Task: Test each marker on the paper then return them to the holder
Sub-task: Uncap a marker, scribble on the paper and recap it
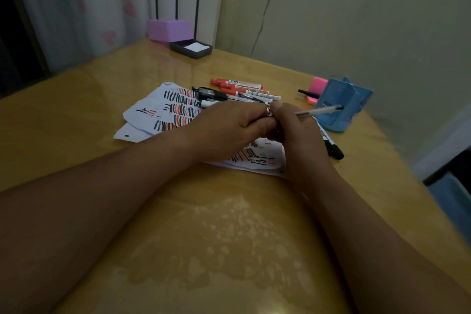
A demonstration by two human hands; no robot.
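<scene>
Head view: my left hand [229, 127] and right hand [293, 132] met over the white paper sheets striped red and black [173, 109], both closed on a clear-barrelled pen [316, 110] pointing toward the blue plastic holder [344, 112]. Red-capped markers [239, 88] lay beyond on the yellow wooden table [204, 237]; a black-capped marker [331, 144] lay beside the holder.

A room at home: a curtain with pink hearts [107, 7] is hanging behind a shiny yellow table [204, 237].

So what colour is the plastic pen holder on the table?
Blue: the plastic pen holder at the table's right side, seen clearly in the head view.
</scene>
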